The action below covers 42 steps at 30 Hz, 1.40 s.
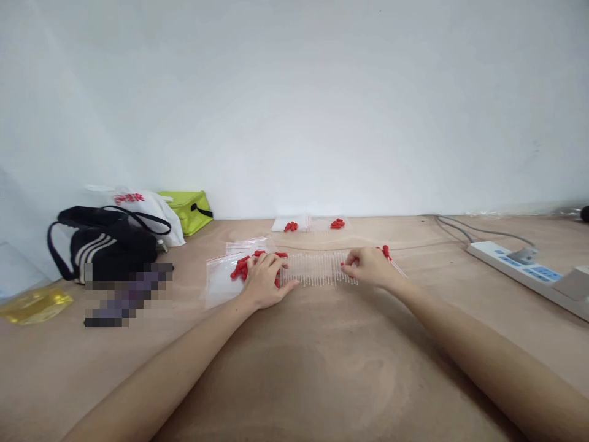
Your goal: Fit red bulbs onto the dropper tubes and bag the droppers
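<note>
Clear tubes (pixel 317 271): Where they lie side by side on the bench (pixel 294 380), well in from its back edge, those between the hands show no red end.
Red-tipped tube (pixel 385 252): just beyond the right hand; judging by it, only a little looks done.
Left hand (pixel 265 279): grip open, palm down at the row's left end.
Right hand (pixel 370 267): grip pinched, apparently on a red bulb (pixel 342 264), at the row's right end.
Loose red bulbs (pixel 239 269): heaped beside the left hand, with a left pile (pixel 291 227) and right pile (pixel 337 223) near the back edge; seemingly unused, so much appears left.
</note>
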{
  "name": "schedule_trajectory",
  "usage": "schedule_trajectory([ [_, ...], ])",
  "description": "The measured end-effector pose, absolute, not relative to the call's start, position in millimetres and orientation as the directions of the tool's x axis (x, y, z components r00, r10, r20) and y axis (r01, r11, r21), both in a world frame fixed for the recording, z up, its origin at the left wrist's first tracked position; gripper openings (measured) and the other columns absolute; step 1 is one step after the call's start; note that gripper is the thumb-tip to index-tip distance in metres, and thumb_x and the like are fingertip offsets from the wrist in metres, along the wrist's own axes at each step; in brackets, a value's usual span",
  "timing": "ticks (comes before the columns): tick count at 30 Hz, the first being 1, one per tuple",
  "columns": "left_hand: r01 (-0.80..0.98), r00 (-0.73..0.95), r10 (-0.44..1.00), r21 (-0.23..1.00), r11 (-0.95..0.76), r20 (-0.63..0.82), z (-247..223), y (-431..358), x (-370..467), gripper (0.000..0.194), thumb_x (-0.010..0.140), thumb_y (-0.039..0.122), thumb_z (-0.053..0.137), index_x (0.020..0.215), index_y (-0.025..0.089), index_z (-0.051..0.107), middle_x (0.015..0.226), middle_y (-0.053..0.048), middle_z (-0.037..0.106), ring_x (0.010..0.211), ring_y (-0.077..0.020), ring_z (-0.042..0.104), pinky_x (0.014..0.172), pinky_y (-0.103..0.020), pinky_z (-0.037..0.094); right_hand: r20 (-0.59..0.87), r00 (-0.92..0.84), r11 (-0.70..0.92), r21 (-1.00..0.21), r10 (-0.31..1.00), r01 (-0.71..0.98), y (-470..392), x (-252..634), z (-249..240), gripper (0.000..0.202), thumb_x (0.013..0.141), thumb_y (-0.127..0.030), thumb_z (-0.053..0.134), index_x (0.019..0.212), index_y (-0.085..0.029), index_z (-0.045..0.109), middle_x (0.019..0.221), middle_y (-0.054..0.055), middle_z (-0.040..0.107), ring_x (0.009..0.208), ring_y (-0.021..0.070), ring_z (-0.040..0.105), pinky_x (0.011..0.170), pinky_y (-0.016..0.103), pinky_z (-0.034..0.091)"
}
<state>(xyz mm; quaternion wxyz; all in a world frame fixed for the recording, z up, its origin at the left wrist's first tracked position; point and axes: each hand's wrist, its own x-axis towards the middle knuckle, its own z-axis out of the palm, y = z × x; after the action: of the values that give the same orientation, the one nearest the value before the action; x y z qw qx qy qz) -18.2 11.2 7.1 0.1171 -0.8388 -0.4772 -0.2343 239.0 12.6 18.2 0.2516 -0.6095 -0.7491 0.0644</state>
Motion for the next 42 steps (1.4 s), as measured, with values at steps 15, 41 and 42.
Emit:
schedule_trajectory([
  [15,0.923,0.374,0.752,-0.139,-0.358,0.543,9.3,20.4,-21.1,0.011,0.069,0.022,0.051,0.072,0.020,0.061,0.087,-0.008,0.055,0.086,-0.0261,0.046,0.073,-0.045,0.028,0.525,-0.391,0.540,-0.162,0.756,0.826,-11.1,203.1,-22.3,0.015,0.076,-0.027,0.048,0.065,-0.018,0.055,0.063,0.001,0.061,0.063,0.0142,0.053,0.063,0.030,0.021],
  [41,0.988,0.123,0.947,-0.130,-0.087,0.297,17.3,24.7,5.5,0.031,0.067,0.037,0.047,0.069,0.013,0.067,0.097,-0.018,0.054,0.098,-0.0329,0.039,0.079,-0.047,0.027,0.502,-0.372,0.513,-0.174,0.781,0.841,-10.4,201.6,-23.1,0.017,0.076,-0.028,0.048,0.065,-0.017,0.054,0.065,0.001,0.061,0.065,0.0133,0.052,0.064,0.029,0.020],
  [42,0.988,0.118,0.950,-0.134,-0.082,0.288,17.4,24.8,6.1,0.031,0.067,0.037,0.047,0.068,0.013,0.067,0.095,-0.018,0.055,0.097,-0.0331,0.039,0.078,-0.047,0.027,0.505,-0.372,0.514,-0.175,0.779,0.839,-10.4,201.5,-23.3,0.017,0.076,-0.028,0.048,0.065,-0.017,0.054,0.065,0.001,0.061,0.065,0.0133,0.052,0.064,0.029,0.020],
])
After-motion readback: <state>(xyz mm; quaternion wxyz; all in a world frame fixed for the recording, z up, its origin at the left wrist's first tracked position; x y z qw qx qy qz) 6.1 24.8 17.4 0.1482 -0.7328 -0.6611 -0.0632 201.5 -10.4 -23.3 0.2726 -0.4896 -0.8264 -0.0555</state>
